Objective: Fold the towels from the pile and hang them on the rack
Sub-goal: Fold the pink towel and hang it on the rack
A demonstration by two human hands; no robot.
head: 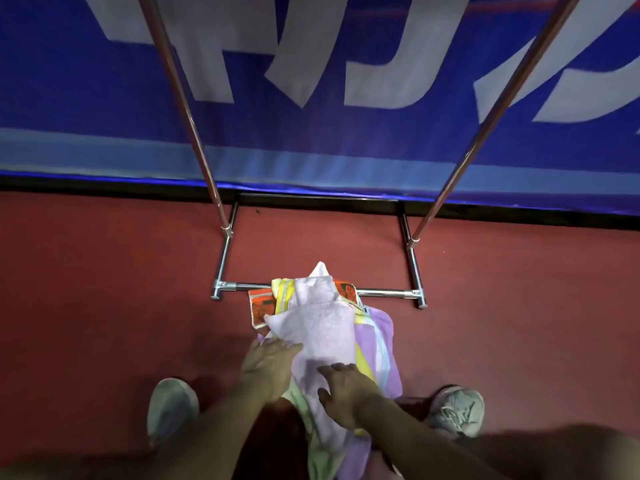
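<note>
Red floor [121,306] before a blue banner [311,133]: towel pile [377,344] between my shoes [171,407], at the foot of the rack [384,292], lilac towel [322,327] uppermost; left hand [268,368] and right hand [343,393] rest flat on it, fingers straight, gripping nothing.

The person is wearing pale grey-green lace-up sneakers: the left sneaker [172,410] is showing at the lower left of the frame, the right sneaker [457,410], its laces crossing the top, at the lower right. The forearms [214,434] are showing bare down to the left hand [268,370] and right hand [341,393].
</note>
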